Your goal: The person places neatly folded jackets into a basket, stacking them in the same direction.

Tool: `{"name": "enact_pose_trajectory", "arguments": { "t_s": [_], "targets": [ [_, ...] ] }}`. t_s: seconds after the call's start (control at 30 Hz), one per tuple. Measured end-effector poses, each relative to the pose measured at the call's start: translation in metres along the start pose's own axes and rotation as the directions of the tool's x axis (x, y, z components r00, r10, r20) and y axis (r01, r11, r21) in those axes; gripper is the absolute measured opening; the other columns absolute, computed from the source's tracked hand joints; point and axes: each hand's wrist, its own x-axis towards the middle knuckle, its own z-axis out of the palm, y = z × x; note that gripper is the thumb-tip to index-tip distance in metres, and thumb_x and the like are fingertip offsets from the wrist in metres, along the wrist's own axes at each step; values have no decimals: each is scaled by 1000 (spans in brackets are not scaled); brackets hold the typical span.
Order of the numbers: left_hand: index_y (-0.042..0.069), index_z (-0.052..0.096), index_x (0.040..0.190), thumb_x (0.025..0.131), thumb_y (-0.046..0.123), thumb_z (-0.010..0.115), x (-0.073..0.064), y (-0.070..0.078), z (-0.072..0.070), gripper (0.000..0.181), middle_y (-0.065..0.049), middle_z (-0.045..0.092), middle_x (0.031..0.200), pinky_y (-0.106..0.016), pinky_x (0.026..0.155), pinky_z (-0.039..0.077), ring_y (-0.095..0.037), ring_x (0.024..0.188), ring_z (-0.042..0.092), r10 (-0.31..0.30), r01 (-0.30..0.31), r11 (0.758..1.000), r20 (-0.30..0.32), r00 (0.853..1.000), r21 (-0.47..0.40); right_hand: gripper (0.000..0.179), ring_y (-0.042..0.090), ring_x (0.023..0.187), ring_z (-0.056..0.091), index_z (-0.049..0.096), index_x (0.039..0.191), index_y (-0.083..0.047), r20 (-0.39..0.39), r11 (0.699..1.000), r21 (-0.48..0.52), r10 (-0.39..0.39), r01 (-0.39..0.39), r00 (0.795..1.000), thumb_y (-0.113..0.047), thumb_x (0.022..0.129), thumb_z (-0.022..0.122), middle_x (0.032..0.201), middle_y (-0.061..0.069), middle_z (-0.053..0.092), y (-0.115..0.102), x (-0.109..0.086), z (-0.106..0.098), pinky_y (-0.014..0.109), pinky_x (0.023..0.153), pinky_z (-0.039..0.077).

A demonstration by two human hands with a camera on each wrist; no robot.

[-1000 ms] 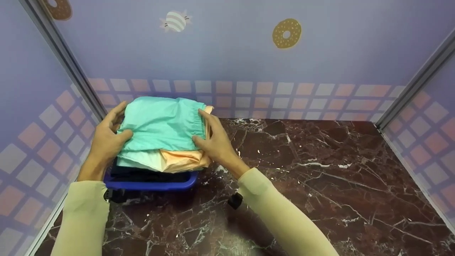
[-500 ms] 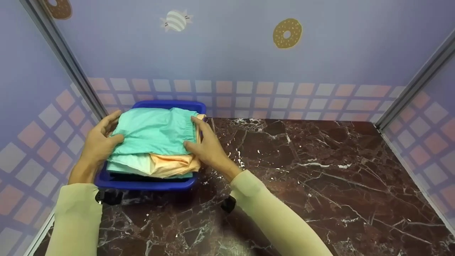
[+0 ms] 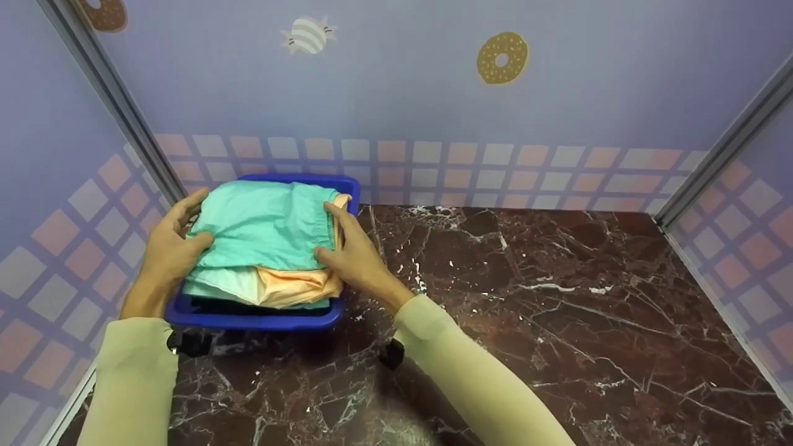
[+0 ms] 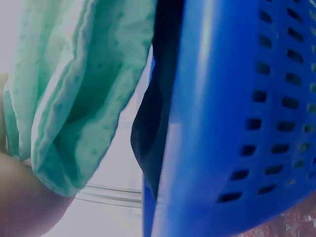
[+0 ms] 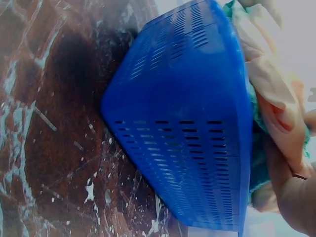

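A folded stack of clothes, with teal elastic-waisted shorts [image 3: 266,223] on top and a peach garment [image 3: 297,286] below, lies over a blue plastic basket [image 3: 248,321]. My left hand [image 3: 166,251] grips the stack's left side, thumb on top. On the right side, my right hand [image 3: 359,255] holds the waistband edge, its thumb also on top and its other fingers partly hidden. In the left wrist view, green cloth [image 4: 98,98] hangs beside the basket rim, near dark cloth [image 4: 150,131] inside. The right wrist view has the peach cloth [image 5: 276,94] at the rim.
The basket stands on a dark red marbled tabletop [image 3: 526,310], close to the left panel [image 3: 80,204]. A purple back wall [image 3: 403,93] with printed doughnuts and checks rises behind it. Another panel [image 3: 743,217] borders the right side.
Both hands have brought the folded clothes left and lower over the basket, whose far rim now shows. In the last half second the stack has shifted only slightly left.
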Motion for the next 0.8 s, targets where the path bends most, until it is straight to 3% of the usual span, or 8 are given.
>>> {"name": "enact_pose_trajectory", "arguments": {
  "t_s": [0.17, 0.37, 0.47, 0.6, 0.8],
  "targets": [
    [12, 29, 169, 96, -2, 56, -1, -3, 0, 79, -21, 39, 165, -29, 101, 38, -38, 148, 37, -86, 82, 993, 51, 995, 90, 85, 29, 148, 41, 39, 165, -14, 50, 991, -46, 124, -122, 991, -4, 89, 77, 166, 13, 39, -2, 0, 1, 42, 122, 31],
    [12, 36, 167, 92, -3, 60, -3, -3, 1, 80, -28, 39, 163, -46, 100, 38, -44, 140, 40, -70, 47, 974, 93, 993, 223, 80, 29, 144, 47, 46, 160, -9, 50, 974, -132, 191, -183, 980, -8, 86, 77, 160, 14, 48, -7, 2, 0, 39, 120, 35],
    [10, 39, 165, 92, 4, 63, -4, -1, 2, 77, -33, 30, 165, -57, 100, 37, -49, 138, 38, -123, 66, 941, 151, 981, 332, 77, 27, 139, 52, 49, 158, -7, 55, 964, -183, 205, -192, 977, -9, 85, 76, 156, 13, 54, -8, 3, 0, 36, 117, 38],
    [7, 37, 165, 94, 12, 64, -4, -1, 4, 77, -38, 26, 164, -61, 97, 39, -53, 135, 38, -195, 83, 899, 224, 955, 430, 75, 26, 136, 55, 51, 156, -6, 64, 951, -247, 210, -188, 976, -10, 85, 76, 153, 13, 57, -9, 5, 0, 34, 115, 41],
    [4, 40, 162, 92, 17, 67, -3, -4, 6, 76, -41, 37, 157, -65, 96, 40, -56, 129, 45, -176, 14, 839, 246, 953, 544, 74, 27, 138, 55, 52, 155, -7, 90, 939, -294, 213, -178, 973, -16, 88, 80, 154, 13, 56, -10, 5, -2, 35, 115, 41]
  ]
}}
